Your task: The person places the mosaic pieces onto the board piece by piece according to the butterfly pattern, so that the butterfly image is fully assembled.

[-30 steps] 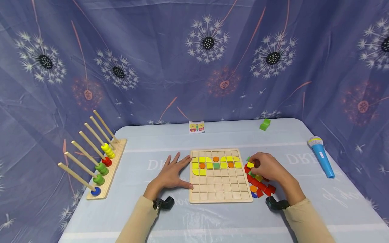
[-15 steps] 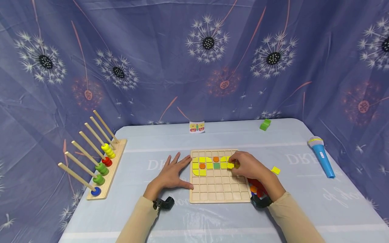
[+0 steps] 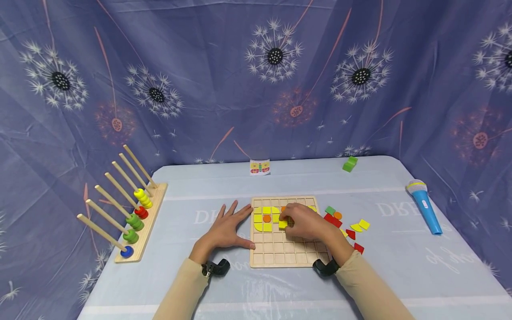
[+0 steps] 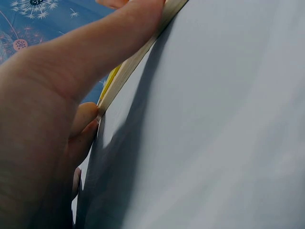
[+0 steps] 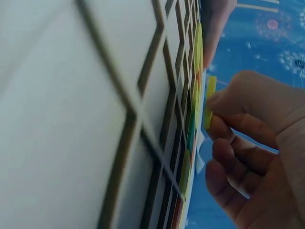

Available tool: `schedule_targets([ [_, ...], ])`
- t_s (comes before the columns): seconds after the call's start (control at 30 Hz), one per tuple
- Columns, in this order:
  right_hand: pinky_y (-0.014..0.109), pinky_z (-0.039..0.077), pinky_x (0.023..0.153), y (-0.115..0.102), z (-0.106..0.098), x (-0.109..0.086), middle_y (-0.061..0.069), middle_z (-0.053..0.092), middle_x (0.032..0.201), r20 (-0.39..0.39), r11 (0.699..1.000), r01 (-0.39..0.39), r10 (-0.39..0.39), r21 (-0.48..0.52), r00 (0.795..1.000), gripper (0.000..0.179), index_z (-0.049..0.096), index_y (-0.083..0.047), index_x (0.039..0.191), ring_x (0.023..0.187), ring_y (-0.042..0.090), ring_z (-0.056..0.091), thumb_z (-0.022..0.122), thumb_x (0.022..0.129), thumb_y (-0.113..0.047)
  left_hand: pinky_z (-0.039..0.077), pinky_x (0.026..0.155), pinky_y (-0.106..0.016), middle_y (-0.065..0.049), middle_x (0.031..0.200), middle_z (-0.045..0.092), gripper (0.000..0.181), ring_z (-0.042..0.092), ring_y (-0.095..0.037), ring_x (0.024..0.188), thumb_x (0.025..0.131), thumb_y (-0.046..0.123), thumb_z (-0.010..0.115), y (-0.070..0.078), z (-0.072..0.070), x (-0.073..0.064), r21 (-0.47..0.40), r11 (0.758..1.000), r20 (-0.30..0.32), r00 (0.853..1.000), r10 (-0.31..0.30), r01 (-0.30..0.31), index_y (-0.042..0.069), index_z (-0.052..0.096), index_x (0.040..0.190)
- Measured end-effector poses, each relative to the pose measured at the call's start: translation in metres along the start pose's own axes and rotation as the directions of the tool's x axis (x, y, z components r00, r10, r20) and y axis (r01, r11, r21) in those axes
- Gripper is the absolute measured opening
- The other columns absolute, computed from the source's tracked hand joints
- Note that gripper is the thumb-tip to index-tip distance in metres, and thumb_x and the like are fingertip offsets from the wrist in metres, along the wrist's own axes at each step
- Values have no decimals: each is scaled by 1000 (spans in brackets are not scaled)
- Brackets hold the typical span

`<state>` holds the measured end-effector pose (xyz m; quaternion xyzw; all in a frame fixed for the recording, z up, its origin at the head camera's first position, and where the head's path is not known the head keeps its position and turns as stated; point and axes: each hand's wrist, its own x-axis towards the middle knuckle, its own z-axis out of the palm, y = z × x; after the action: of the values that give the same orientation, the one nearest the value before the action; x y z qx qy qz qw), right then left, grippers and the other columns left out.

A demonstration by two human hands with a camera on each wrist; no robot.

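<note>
The head camera looked forward and down, from farthest off, over the left hand (image 3: 226,230), right hand (image 3: 307,222) and board (image 3: 291,265) to the curtain (image 3: 224,98). The left wrist camera (image 3: 218,268) sat close by its hand, facing the board's edge; the right wrist camera (image 3: 325,268) looked low across it, also close. All views shared the board.

Left hand (image 3: 224,231) spread wide, right hand (image 3: 306,221) pinching.
The left forearm (image 3: 180,286), in a beige sleeve, slants forward and inward; the hand is palm down, fingers fanned, thumb (image 4: 105,40) stretched out toward the right side. The right forearm (image 3: 372,286), sleeved alike, angles across to the left; the right thumb (image 5: 250,93) opposes the index finger (image 5: 220,128), the remaining fingers (image 5: 221,183) curled in the right wrist view.
</note>
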<state>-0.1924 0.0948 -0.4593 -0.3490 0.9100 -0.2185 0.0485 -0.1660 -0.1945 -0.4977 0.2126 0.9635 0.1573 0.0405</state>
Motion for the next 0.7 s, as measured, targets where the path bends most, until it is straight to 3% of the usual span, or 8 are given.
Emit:
schedule_targets([
  [0.37, 29, 49, 81, -14, 10, 7, -10, 60, 97, 54, 996, 46, -41, -80, 998, 27, 75, -19, 100, 87, 9, 52, 68, 74, -13, -3, 114, -54, 12, 157, 21, 120, 3, -26, 146, 54, 87, 63, -2, 2, 0, -11, 1000, -9, 1000, 16, -17, 26, 29, 153],
  [0.7, 30, 49, 78, -14, 10, 7, -9, 58, 95, 33, 994, 36, -33, -102, 999, 19, 74, -19, 96, 83, 10, 51, 69, 79, -12, -4, 114, -53, 13, 157, 20, 120, 3, -26, 146, 55, 87, 63, -1, 1, 0, -11, 1000, -6, 1000, 14, -14, 27, 28, 153],
])
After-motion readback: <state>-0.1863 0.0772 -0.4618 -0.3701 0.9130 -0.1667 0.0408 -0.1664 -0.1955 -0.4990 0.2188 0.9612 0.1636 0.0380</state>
